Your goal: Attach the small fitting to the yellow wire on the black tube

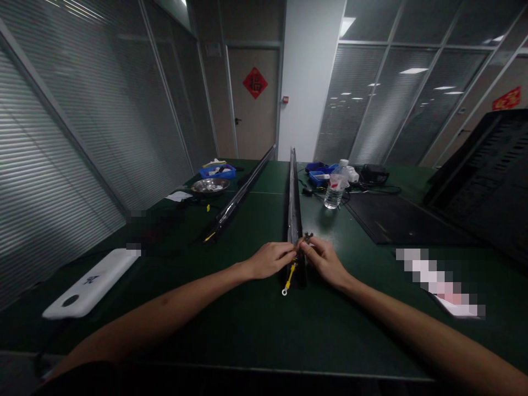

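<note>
A long dark rail (293,198) lies on the green table (247,324), running away from me down the middle. At its near end my left hand (270,259) is curled around the rail's side. My right hand (324,258) pinches a small metal part (307,237) right beside the same end, fingers closed. A yellow wire with a ring terminal (288,280) hangs out of the near end, below both hands.
A second long rail (241,193) lies to the left, with a metal bowl (210,186) and blue bins (218,171) behind it. A water bottle (336,188) stands right of the middle rail. A white device (93,282) lies at left, black panels (396,220) at right.
</note>
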